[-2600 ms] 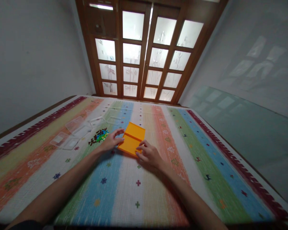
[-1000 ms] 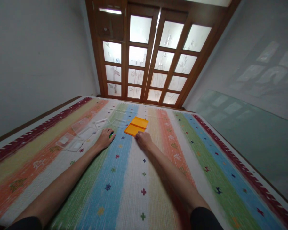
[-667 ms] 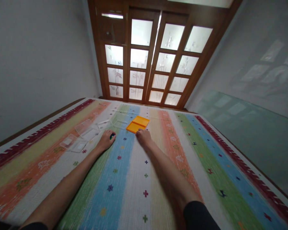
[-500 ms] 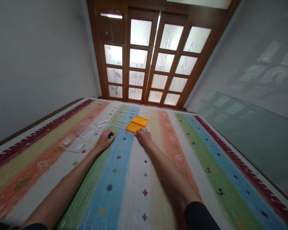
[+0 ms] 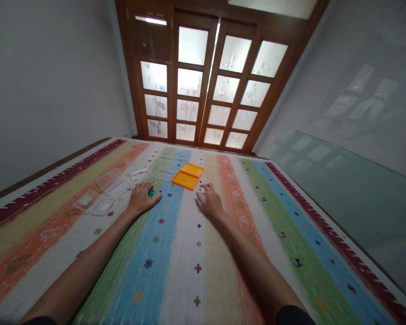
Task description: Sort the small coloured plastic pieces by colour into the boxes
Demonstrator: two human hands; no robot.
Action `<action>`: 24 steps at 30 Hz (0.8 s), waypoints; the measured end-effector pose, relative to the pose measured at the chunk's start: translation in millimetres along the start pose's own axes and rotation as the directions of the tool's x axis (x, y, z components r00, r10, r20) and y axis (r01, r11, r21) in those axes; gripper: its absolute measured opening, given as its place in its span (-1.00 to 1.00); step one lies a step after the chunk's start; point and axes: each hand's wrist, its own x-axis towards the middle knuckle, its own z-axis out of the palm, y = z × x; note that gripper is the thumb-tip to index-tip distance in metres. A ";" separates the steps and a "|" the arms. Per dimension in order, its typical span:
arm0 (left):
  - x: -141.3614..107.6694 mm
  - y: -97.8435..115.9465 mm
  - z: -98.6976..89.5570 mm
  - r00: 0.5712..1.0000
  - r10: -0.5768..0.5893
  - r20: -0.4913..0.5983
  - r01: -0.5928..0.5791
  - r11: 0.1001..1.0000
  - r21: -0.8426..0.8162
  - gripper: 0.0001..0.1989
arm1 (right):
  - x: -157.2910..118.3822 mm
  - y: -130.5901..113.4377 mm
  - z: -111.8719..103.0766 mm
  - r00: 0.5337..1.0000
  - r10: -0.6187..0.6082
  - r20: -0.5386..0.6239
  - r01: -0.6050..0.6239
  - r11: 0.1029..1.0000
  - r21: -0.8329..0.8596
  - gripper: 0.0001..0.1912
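An orange case point(image 5: 188, 176) lies opened flat on the striped cloth, in front of and between my hands. My left hand point(image 5: 142, 197) rests on the cloth left of the case, fingers and thumb spread around small blue and green pieces point(image 5: 151, 193) that lie at its palm side. Just right of the case's near corner is my right hand point(image 5: 209, 199), its fingers apart and nothing between them, no longer touching the case.
Several clear plastic cases point(image 5: 113, 185) lie opened on the cloth beyond and left of my left hand. The striped tablecloth point(image 5: 184, 253) covers the table. A wooden door with glass panes point(image 5: 189, 83) stands past the far edge, with walls on both sides.
My right hand has let go of the orange case and drawn back to the right. My left hand has opened, showing the blue and green pieces. The view has shifted slightly.
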 end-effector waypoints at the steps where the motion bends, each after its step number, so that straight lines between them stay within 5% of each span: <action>1: -0.2 0.1 1.7 0.999 0.003 0.042 -0.004 1.000 0.020 -0.37 | -4.3 2.3 -1.2 1.000 0.009 -0.004 -0.009 1.000 0.016 -0.63; 8: 8.1 -6.9 10.0 0.976 0.091 0.197 -0.079 0.995 -0.066 -0.48 | -20.4 11.1 -9.5 0.999 -0.002 -0.034 0.007 0.988 0.155 -0.70; 14: 13.3 -6.5 7.3 0.962 0.184 0.201 -0.154 0.976 -0.155 -0.59 | -14.1 -14.4 -34.4 0.968 -0.133 -0.213 0.203 0.915 0.350 -0.82; 20: 10.3 -4.7 1.5 0.976 0.165 0.142 -0.142 0.977 -0.159 -0.68 | -39.2 -76.2 -94.0 0.879 -0.329 -0.346 0.477 0.630 0.613 -0.85; 24: 7.9 -3.4 -1.4 0.983 0.154 0.096 -0.139 0.979 -0.148 -0.74 | -85.9 -110.0 -156.6 0.828 -0.460 -0.320 0.507 0.375 0.776 -0.80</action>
